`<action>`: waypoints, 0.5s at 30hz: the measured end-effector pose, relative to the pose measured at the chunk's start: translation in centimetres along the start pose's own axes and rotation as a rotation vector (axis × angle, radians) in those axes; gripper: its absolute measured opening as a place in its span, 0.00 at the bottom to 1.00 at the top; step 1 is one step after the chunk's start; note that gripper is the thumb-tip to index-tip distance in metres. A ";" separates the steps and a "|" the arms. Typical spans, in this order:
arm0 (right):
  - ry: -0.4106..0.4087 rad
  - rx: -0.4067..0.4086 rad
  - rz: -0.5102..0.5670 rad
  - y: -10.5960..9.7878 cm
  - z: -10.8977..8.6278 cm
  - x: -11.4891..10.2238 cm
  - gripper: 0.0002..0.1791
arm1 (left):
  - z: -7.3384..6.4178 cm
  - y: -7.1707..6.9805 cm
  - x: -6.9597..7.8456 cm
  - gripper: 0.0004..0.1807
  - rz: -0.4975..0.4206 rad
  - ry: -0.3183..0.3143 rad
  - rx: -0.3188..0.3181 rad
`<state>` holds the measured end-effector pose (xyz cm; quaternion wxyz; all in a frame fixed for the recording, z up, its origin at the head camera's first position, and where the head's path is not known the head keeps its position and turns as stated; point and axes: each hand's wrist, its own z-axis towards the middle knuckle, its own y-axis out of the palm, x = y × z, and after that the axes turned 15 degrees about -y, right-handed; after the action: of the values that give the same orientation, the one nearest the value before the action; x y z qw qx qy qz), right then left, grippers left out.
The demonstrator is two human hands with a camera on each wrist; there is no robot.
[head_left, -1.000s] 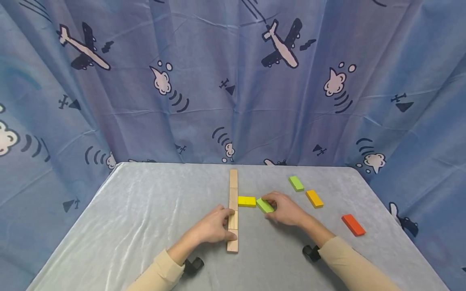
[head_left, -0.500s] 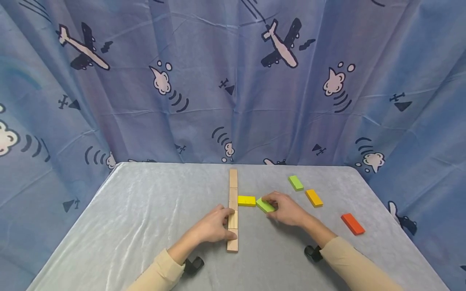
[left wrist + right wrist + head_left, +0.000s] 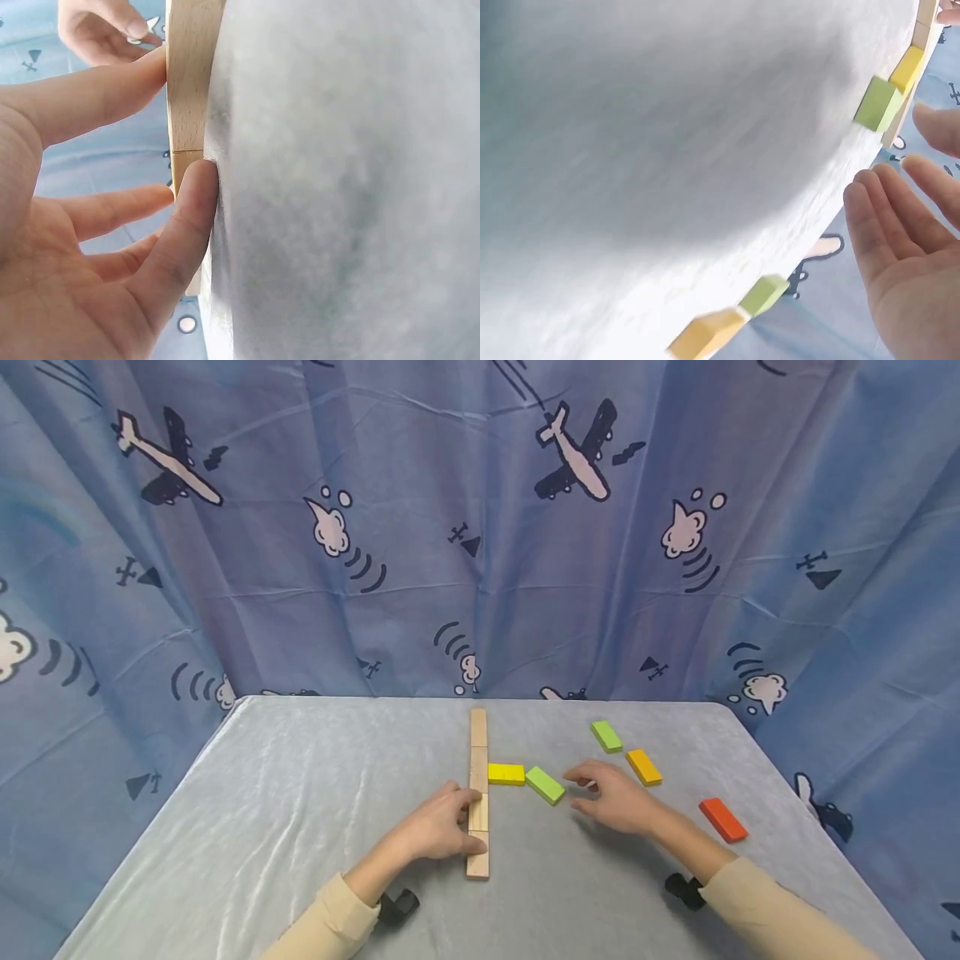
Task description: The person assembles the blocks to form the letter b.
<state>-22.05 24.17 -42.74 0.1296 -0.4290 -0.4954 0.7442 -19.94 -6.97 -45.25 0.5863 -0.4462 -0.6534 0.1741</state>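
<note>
My left hand (image 3: pixel 435 827) rests against the near end of a row of plain wooden blocks (image 3: pixel 478 768), thumb and fingertips touching them. In the left wrist view, the fingers lie fairly straight along the edge of a wooden block (image 3: pixel 193 82). A yellow block (image 3: pixel 506 774) stands out sideways from the row. At its right end lies a light green block (image 3: pixel 545 785), turned at an angle, its corner close to the yellow one. My right hand (image 3: pixel 615 797) is just right of that green block, fingers loosely bent and apart from it, holding nothing.
On the right side of the cloth-covered table (image 3: pixel 315 777) lie a second green block (image 3: pixel 607 736), an orange block (image 3: pixel 644 767) and a red block (image 3: pixel 723 820). A blue curtain (image 3: pixel 420 527) with airplane prints hangs behind the table.
My right hand has let go of the angled green block and moved to the right. That block stays beside the yellow one. My left hand keeps its place on the row.
</note>
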 end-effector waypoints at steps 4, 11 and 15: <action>0.011 0.015 -0.018 -0.9 -1.6 -0.1 0.21 | 0.1 0.1 0.0 0.40 -0.001 -0.002 -0.003; 0.048 0.060 -0.045 -2.4 -4.5 0.3 0.20 | 0.2 0.0 0.1 0.41 -0.005 -0.003 -0.006; 0.079 0.092 -0.082 -3.3 -6.3 1.1 0.21 | 0.1 0.1 0.1 0.41 -0.002 -0.003 -0.006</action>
<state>-18.62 30.40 -41.45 0.1990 -0.4309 -0.4722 0.7428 -19.99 -6.86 -45.31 0.5841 -0.4471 -0.6552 0.1721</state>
